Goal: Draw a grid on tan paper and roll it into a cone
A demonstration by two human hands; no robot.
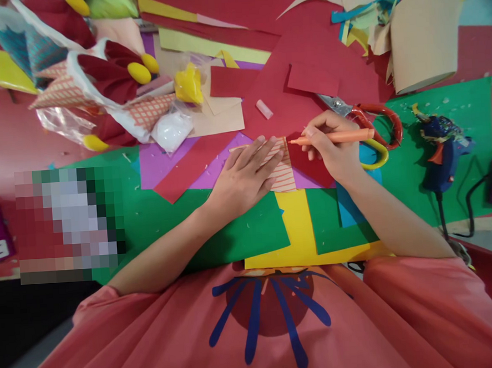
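My left hand (251, 170) lies flat with its fingers spread on a small piece of pale paper (285, 176) marked with orange lines. In my right hand (329, 148) is an orange marker (351, 136), its tip pointing left at the paper's upper right edge. I cannot tell whether the tip touches the paper. Under the striped paper lie purple sheets (198, 176) and a red strip (179, 182). Just beyond my right hand are scissors (378, 123) with red and yellow handles. A small pink piece (264, 109), perhaps an eraser, rests on red paper above my left hand.
A blue glue gun (439, 150) with a cord lies on green paper (470, 103) at the right. Paper cones with red insides (106, 76) and yellow ovals crowd the upper left. A beige paper cylinder (424, 34) stands upper right. Red sheets (235, 7) cover the back.
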